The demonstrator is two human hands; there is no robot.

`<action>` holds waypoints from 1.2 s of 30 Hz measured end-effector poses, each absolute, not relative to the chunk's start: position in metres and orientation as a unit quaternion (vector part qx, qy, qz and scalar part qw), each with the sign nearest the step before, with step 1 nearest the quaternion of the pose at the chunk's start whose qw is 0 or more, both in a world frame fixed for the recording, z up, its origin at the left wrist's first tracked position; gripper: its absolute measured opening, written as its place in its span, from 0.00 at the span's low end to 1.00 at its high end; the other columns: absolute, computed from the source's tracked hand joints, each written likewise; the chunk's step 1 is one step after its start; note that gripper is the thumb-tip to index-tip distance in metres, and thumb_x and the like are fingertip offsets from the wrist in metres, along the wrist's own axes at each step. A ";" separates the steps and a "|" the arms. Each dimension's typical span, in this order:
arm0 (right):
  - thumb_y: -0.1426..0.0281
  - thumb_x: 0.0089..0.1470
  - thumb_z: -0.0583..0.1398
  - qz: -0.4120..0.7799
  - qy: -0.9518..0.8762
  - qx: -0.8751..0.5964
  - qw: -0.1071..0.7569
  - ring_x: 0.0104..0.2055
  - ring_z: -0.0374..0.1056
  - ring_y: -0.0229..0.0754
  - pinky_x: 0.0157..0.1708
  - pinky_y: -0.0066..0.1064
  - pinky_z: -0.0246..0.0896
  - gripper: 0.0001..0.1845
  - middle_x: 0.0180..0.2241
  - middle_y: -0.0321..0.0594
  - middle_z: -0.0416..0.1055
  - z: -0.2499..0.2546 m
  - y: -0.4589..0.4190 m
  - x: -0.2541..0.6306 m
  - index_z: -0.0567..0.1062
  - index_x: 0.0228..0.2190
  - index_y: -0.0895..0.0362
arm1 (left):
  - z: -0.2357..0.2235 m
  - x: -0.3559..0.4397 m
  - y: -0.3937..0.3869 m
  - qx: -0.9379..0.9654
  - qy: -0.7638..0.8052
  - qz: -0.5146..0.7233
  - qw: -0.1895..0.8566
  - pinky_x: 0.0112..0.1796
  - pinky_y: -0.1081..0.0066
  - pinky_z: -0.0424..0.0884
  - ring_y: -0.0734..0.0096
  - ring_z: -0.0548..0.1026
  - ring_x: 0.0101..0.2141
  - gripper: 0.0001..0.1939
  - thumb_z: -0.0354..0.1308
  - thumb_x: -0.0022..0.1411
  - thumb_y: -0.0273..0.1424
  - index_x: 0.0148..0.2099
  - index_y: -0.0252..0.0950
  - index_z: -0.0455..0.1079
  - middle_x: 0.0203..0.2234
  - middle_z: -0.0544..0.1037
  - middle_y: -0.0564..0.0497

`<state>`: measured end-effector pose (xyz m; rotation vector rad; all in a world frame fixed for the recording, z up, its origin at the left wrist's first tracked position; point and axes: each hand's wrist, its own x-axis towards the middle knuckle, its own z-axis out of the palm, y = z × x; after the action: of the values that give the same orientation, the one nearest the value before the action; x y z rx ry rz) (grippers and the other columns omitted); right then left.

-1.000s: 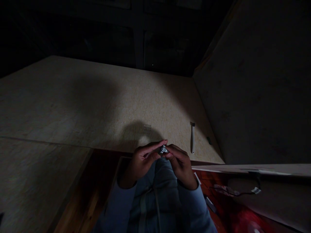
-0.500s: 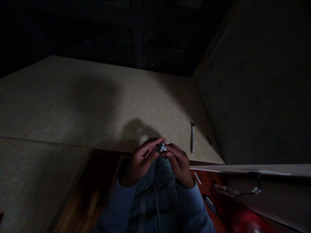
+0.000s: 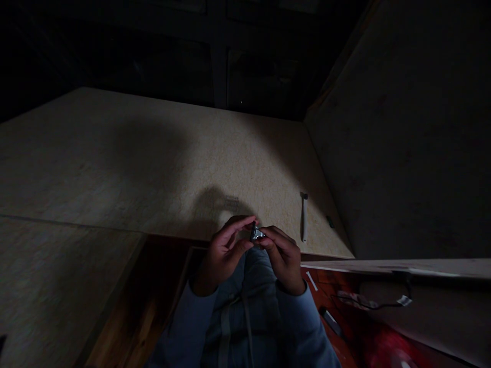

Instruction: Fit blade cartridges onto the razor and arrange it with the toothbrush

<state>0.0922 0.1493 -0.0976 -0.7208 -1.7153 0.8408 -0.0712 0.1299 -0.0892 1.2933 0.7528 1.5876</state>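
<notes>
Just above my lap, at the near edge of the tabletop, both hands meet around a small black and silvery piece (image 3: 257, 234). It resembles a razor head, though the dim light hides its details. My left hand (image 3: 226, 250) holds its dark edge between the thumb below and the fingertips above. On the other side, my right hand (image 3: 283, 253) pinches the shiny part between thumb and fingers. Beyond the hands a clear plastic piece (image 3: 231, 201) lies on the table. To the right rests a slim white handle (image 3: 305, 220) with a dark end.
The pale tabletop (image 3: 230, 148) runs back to a dark window and meets a wall (image 3: 406, 143) on the right. A small dark green object (image 3: 330, 222) lies near that wall. Below right are a white strip (image 3: 312, 281), a cable (image 3: 383, 306) and a dark box-like object (image 3: 332, 322).
My left fingers and thumb have spread slightly along the piece's dark edge, and it is turned a little. My right hand has shifted very slightly; the things on the table stay put.
</notes>
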 end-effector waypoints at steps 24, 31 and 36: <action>0.58 0.64 0.60 0.540 -0.497 -0.381 0.562 0.23 0.61 0.31 0.22 0.24 0.54 0.16 0.25 0.36 0.69 -0.095 0.151 0.114 0.80 0.38 0.58 | -0.094 -0.079 0.136 0.416 0.450 0.611 0.502 0.49 0.68 0.74 0.64 0.79 0.45 0.21 0.63 0.64 0.44 0.50 0.32 0.77 0.42 0.81 0.43; 0.54 0.59 0.63 0.639 -0.401 -0.373 0.540 0.18 0.54 0.30 0.16 0.23 0.49 0.22 0.26 0.35 0.67 -0.085 0.155 0.120 0.77 0.42 0.60 | -0.095 -0.078 0.141 0.395 0.493 0.587 0.506 0.49 0.64 0.75 0.60 0.80 0.43 0.25 0.66 0.59 0.47 0.49 0.31 0.77 0.41 0.81 0.41; 0.55 0.57 0.63 0.673 -0.354 -0.368 0.534 0.18 0.53 0.28 0.16 0.22 0.51 0.21 0.25 0.34 0.65 -0.084 0.157 0.130 0.77 0.42 0.59 | -0.097 -0.077 0.144 0.370 0.520 0.586 0.498 0.46 0.64 0.77 0.60 0.80 0.41 0.28 0.68 0.54 0.50 0.46 0.31 0.78 0.39 0.82 0.41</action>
<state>0.1304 0.1566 -0.0842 -0.8779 -0.8447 1.6050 -0.0774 0.1442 -0.0974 0.8955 1.2589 1.4193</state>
